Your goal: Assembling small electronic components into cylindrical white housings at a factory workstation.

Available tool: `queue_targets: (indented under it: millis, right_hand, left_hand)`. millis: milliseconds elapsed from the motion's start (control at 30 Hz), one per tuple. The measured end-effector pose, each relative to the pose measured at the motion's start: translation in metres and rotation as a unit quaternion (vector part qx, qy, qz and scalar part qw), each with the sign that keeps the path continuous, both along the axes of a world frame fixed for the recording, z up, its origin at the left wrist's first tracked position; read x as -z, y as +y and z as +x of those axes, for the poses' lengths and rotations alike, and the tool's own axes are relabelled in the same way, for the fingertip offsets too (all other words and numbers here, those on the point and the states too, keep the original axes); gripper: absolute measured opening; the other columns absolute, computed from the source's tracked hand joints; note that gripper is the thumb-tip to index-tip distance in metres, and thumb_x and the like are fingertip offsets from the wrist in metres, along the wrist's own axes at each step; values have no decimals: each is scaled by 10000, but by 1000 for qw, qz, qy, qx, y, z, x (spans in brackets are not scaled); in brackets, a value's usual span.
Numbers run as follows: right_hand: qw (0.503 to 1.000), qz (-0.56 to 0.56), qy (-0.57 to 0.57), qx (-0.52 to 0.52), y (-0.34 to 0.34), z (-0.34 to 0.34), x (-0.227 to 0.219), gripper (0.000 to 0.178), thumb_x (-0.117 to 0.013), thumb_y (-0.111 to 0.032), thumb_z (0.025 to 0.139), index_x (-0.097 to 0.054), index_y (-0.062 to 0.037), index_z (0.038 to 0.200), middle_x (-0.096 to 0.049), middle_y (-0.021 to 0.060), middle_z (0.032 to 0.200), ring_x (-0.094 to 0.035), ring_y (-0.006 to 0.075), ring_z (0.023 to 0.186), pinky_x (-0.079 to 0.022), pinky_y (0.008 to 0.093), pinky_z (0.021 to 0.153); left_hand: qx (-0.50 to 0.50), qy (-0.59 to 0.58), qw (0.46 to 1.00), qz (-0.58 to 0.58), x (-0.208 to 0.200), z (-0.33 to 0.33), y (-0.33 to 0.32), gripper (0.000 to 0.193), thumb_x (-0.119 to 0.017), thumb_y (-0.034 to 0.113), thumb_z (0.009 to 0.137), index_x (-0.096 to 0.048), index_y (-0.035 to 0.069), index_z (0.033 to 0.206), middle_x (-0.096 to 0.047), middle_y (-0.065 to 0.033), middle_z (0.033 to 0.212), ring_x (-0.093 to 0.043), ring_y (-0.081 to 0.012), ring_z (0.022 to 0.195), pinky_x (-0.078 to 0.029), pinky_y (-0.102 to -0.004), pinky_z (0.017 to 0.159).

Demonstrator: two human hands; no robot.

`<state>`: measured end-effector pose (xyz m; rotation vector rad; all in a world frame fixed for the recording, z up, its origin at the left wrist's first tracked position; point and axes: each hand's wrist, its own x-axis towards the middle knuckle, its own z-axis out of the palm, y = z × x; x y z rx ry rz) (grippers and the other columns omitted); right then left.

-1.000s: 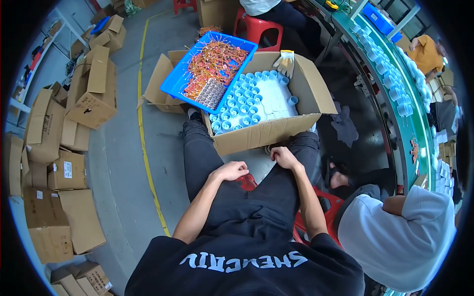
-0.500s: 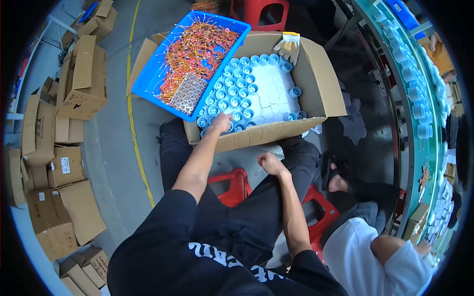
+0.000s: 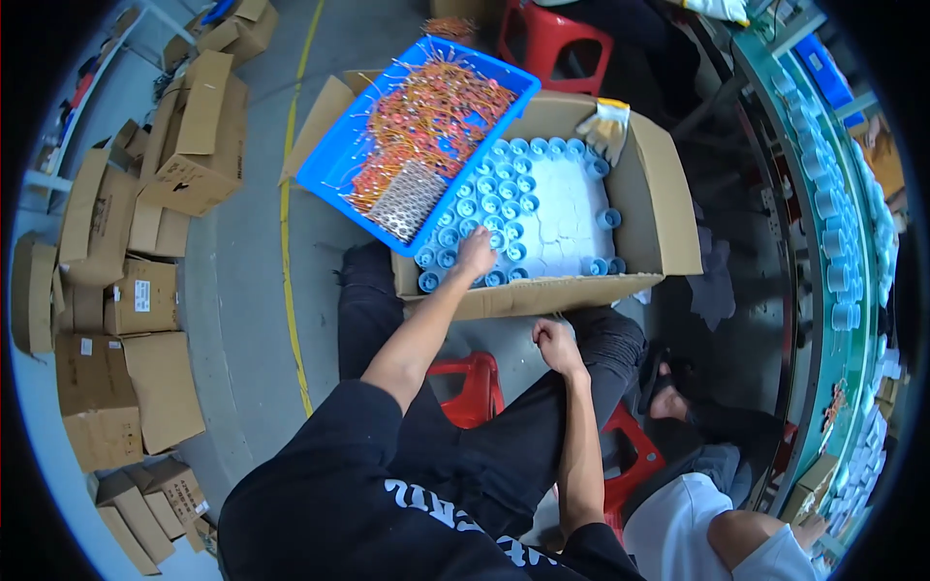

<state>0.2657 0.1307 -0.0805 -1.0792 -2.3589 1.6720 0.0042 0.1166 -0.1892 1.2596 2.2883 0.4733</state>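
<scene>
My left hand (image 3: 475, 254) reaches over the near-left part of an open cardboard box (image 3: 542, 302), fingers closed and pointing down among light-blue plastic cups (image 3: 511, 209). What its fingertips hold, if anything, is hidden. The cups stand in rows on the box's left side, with small pale parts inside them. My right hand (image 3: 555, 346) is curled closed above my right thigh, just outside the near wall of the box; its contents cannot be seen. A blue tray (image 3: 325, 174) rests across the box's left edge, heaped with orange-red wired parts (image 3: 436, 107) and a clear-and-metal grid block (image 3: 409, 200).
A work glove (image 3: 607, 131) hangs at the box's far right corner. Right of me, a person in a white shirt (image 3: 688, 518) sits beside a green workbench (image 3: 819, 387) lined with blue cups. Cardboard cartons (image 3: 97, 387) are stacked at left. Red stools (image 3: 562, 44) stand about.
The view has shifted, so the box and tray appear lower and further right. My left hand stays closed over the near-left cups; my right hand remains curled near my thigh.
</scene>
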Motion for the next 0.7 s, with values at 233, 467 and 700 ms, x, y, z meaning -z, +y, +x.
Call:
queue_targets:
  millis: [233,467,700]
  right_hand:
    - [963,-3,230,140,-34,-67,-62,229,-516,-36,919,-516,0,1146,-602,87,1022,-571,172,950,-459,296,829]
    - [969,-74,233,-39,-68,-108,-76,351,-558,-159,944,-487,-9,1253,-543,129,1214,-538,201,1091,-433,338,937]
    - [930,264,191,-172,-81,-162,-104,296,-581,-155,914,-563,-25,1180,-516,161,1285,-526,259,1133,-392,326,987]
  left_hand:
    - [-65,-58,950,299,-155,63,-97,347,-644,98,823,-559,-48,1125,-554,-189,1170,-547,-350,1107,-448,-400,946]
    - [-249,-464,768,365,-198,53,-188,353,-539,274,949,-557,7,1178,-576,-118,1178,-595,-211,1067,-501,-371,867]
    - [-315,-772,456,311,-190,25,-187,443,-404,413,980,-577,48,1163,-628,-89,1068,-620,-175,982,-522,-327,756]
